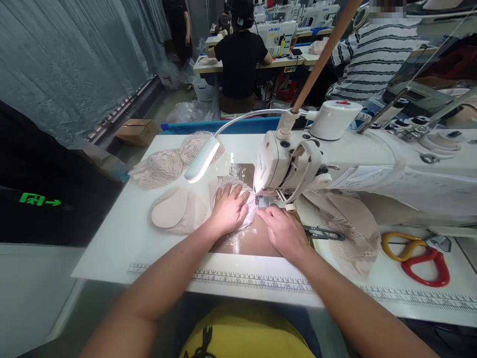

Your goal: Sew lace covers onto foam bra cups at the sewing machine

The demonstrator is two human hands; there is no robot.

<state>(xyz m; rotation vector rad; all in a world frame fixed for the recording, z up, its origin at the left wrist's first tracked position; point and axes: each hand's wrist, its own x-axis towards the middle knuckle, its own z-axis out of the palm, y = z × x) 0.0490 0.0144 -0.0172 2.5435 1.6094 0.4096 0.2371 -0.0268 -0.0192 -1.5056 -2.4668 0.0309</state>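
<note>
My left hand (231, 209) lies flat with its fingers spread on a pale pink lace bra cup (244, 223) under the needle area of a white sewing machine (276, 164). Across from it, my right hand (283, 229) has its fingers curled in, thumb and index fingertip at the cup's right edge beside the presser foot. A black slim tool, perhaps thread snips (325, 233), pokes out next to the right hand; whether the hand touches it is hidden. Joined to the work on the left is a beige padded cup (169, 209) with sheer fabric.
Lace cups (158, 169) lie at the table's back left, below a lamp (203, 159) on a bent neck. Right of the machine bed are lace fabric (356, 233) and scissors (428, 263) with yellow and red handles. A printed ruler (253, 281) runs along the front edge. People sit ahead.
</note>
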